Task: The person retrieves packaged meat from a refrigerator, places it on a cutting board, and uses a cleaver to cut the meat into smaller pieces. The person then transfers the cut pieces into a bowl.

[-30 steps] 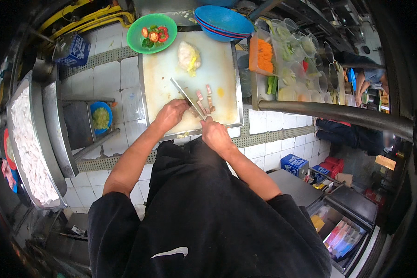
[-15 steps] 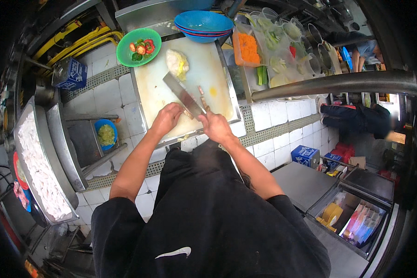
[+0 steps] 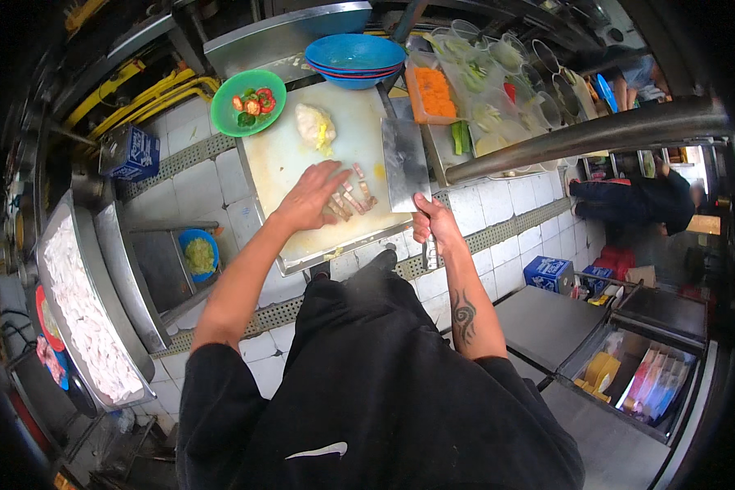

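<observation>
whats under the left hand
The white cutting board shows around the left hand, with meat strips beside it; whatever the hand itself covers is hidden.

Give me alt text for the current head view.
A person's right hand holds a cleaver over the right edge of a cutting board; the left hand is spread beside meat strips. Beyond sit a pale lump of food and a green bowl of cut vegetables.

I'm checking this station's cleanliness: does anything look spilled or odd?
One thing: a small yellow smear on the white rectangular cutting board, between the pink-and-white meat strips and the broad rectangular metal cleaver. It stands out against the pale surface; whether spill or stain, I can't tell.
</observation>
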### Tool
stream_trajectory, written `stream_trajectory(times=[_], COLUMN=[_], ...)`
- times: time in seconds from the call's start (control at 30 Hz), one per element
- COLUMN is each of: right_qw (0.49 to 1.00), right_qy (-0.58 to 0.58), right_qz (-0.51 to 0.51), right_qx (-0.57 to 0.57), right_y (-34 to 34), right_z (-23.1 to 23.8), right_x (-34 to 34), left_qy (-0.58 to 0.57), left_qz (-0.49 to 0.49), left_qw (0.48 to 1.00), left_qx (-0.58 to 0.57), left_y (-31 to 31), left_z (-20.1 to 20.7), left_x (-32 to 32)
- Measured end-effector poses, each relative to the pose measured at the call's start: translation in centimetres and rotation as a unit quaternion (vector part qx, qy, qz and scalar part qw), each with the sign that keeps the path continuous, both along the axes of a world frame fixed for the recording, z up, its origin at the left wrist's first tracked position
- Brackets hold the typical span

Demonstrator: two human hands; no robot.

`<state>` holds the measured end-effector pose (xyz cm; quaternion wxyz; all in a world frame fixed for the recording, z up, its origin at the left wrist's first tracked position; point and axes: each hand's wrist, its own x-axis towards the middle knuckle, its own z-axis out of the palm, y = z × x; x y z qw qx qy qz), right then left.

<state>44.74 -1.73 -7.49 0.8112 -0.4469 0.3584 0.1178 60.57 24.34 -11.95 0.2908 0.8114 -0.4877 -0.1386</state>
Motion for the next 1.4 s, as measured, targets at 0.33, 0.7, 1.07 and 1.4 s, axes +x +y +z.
stream_trajectory(times=[0.33, 0.7, 1.07, 1.4], right_qw=[0.944, 0.846, 0.741, 0.696], right_qy=[0.088, 0.107, 0.107, 0.049], right_qz=[0.033, 0.102, 0.182, 0.252], right_qx=[-0.316, -0.512, -0.637, -0.670], right_y=[1.7, 3.3, 4.6, 9.5], right_z=[-3.6, -6.1, -2.5, -3.2], right_x=[-5.7, -7.0, -3.2, -0.9], left_qy=[-0.148, -0.177, -0.104, 0.077], left_qz=[-0.305, -0.159, 0.226, 0.084], left_qw=[0.941, 0.971, 0.967, 0.991], left_qx=[-0.008, -0.039, 0.051, -0.076], left_y=[-5.1, -4.6, -6.6, 0.3], left_z=[-3.9, -4.3, -6.2, -4.7], left_x=[4.1, -0.6, -5.9, -2.8])
